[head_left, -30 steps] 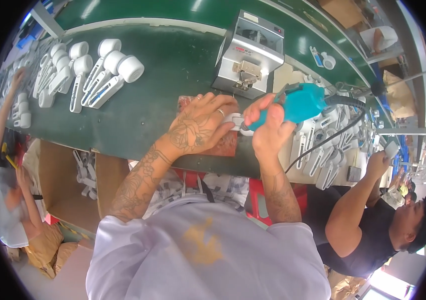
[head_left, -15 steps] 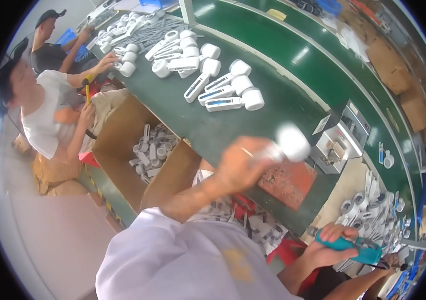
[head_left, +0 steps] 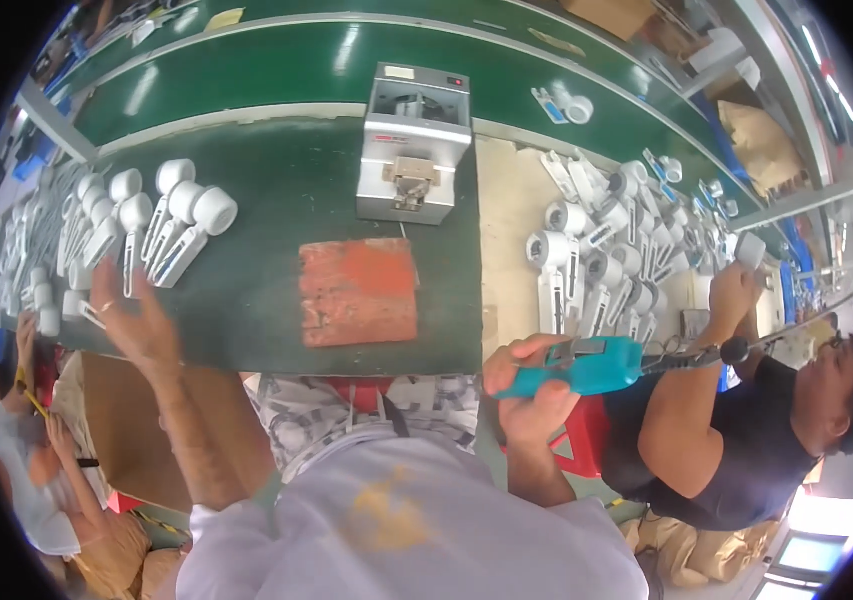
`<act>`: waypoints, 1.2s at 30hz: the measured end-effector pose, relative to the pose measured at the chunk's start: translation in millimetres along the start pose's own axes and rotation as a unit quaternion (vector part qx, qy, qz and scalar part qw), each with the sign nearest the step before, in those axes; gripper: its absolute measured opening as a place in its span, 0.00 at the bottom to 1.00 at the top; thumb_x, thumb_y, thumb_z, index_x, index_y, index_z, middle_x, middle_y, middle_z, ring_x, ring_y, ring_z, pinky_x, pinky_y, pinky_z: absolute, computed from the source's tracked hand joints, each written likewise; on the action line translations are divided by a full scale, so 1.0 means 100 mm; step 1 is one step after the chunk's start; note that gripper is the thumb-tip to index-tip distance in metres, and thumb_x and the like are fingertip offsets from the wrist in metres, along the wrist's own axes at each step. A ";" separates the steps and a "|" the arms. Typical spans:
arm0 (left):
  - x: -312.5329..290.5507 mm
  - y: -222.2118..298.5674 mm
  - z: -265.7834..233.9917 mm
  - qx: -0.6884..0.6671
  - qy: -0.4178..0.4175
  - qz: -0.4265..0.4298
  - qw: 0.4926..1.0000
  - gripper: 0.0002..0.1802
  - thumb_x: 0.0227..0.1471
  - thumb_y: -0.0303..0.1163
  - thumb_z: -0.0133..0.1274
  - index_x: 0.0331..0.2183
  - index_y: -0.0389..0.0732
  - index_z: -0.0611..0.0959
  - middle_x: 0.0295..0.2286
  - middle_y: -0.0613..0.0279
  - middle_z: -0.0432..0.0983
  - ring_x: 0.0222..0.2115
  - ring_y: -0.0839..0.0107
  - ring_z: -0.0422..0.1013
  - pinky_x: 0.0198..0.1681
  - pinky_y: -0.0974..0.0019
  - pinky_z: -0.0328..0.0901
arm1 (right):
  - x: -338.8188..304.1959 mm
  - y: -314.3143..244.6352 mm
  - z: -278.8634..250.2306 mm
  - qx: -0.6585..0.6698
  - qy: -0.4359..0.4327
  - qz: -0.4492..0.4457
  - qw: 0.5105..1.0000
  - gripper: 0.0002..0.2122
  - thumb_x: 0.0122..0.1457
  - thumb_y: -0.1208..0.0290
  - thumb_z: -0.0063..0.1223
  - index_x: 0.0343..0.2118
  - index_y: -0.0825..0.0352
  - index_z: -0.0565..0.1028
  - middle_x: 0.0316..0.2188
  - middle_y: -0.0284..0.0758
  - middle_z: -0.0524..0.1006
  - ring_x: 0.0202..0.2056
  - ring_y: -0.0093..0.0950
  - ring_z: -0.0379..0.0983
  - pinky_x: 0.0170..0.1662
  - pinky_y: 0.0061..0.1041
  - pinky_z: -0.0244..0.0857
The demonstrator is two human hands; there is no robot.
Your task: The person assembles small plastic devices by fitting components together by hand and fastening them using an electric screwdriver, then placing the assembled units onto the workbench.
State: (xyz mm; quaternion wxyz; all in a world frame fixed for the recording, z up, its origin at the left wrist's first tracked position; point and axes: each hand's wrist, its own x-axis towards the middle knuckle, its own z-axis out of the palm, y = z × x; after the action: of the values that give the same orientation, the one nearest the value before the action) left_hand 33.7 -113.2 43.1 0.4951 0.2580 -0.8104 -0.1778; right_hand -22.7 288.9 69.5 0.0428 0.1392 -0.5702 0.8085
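Observation:
My left hand [head_left: 139, 325] is over the left part of the green bench, fingers apart, holding nothing that I can see. Just beyond its fingers lie several white round-headed devices [head_left: 186, 235] with slotted handles, some of them partly hidden by the hand. In my right hand [head_left: 534, 395] is a teal electric screwdriver [head_left: 596, 366], held roughly level at the bench's front edge, the fingers wrapped round its body. A worn red pad [head_left: 358, 292] lies flat on the bench between my hands.
Behind the pad stands a grey metal machine [head_left: 414, 150]. More white devices [head_left: 596, 240] are heaped at right on a beige sheet [head_left: 506, 220]. A cardboard box [head_left: 126, 410] sits below the bench at left. Co-workers sit on both sides; one [head_left: 726, 430] is close at right.
My view has swung to the right. The white device that was in my left hand is no longer in it, and that hand is now over the left group. The screwdriver remains in my right hand.

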 end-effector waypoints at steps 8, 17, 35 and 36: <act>-1.34 2.89 1.44 -0.261 -0.414 0.240 0.839 0.20 0.53 0.49 0.60 0.31 0.39 0.83 0.28 0.56 0.81 0.30 0.58 0.78 0.32 0.57 0.70 | -0.19 -0.20 -0.36 -0.042 0.023 -0.032 0.998 0.34 0.59 0.38 0.54 0.42 0.74 0.67 0.19 0.37 0.70 0.18 0.29 0.68 0.21 0.29 0.62; -1.65 3.17 1.85 -0.169 -0.598 0.165 0.766 0.29 0.53 0.59 0.51 0.37 0.39 0.81 0.32 0.50 0.79 0.37 0.46 0.76 0.44 0.46 0.67 | -0.37 -0.28 -0.55 -0.077 0.050 -0.014 0.996 0.35 0.56 0.37 0.56 0.43 0.73 0.70 0.21 0.36 0.72 0.21 0.27 0.70 0.24 0.26 0.65; -0.92 1.62 0.72 -0.205 -0.398 0.230 0.864 0.12 0.50 0.32 0.62 0.39 0.42 0.82 0.32 0.61 0.74 0.33 0.57 0.73 0.36 0.57 0.69 | 0.20 0.07 0.00 -0.053 0.014 0.036 0.998 0.36 0.55 0.39 0.60 0.45 0.77 0.70 0.25 0.37 0.75 0.23 0.27 0.72 0.26 0.25 0.65; -0.91 1.60 0.72 -0.208 -0.396 0.227 0.865 0.12 0.50 0.32 0.62 0.39 0.42 0.82 0.32 0.61 0.74 0.33 0.57 0.73 0.36 0.57 0.69 | 0.25 0.09 0.05 -0.043 0.005 0.037 0.998 0.37 0.56 0.38 0.59 0.45 0.77 0.70 0.23 0.36 0.74 0.23 0.27 0.72 0.26 0.25 0.64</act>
State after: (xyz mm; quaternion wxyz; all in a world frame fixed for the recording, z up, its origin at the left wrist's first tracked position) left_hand -35.4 72.2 33.5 0.2015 -0.1341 -0.9188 -0.3117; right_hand -47.5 278.9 70.0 0.0218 0.1121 -0.6091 0.7849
